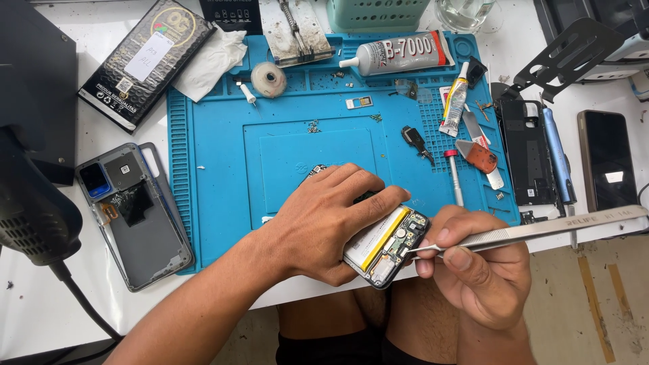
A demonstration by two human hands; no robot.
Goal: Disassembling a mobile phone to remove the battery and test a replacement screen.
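Pinching tweezers (527, 233) w/ right hand (476, 274); left hand (324, 223) clamped on opened phone (387, 247).

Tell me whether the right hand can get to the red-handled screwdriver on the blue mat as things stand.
Probably not at once: the right hand is holding tweezers. The screwdriver lies just beyond it on the mat with nothing between them.

We've got a white bench (101, 318) carrying a blue silicone work mat (216, 189). Directly on the bench: black flat box (145, 61), crumpled white tissue (213, 61), grey phone back cover (135, 216), black phone frame (531, 159), dark phone (606, 159).
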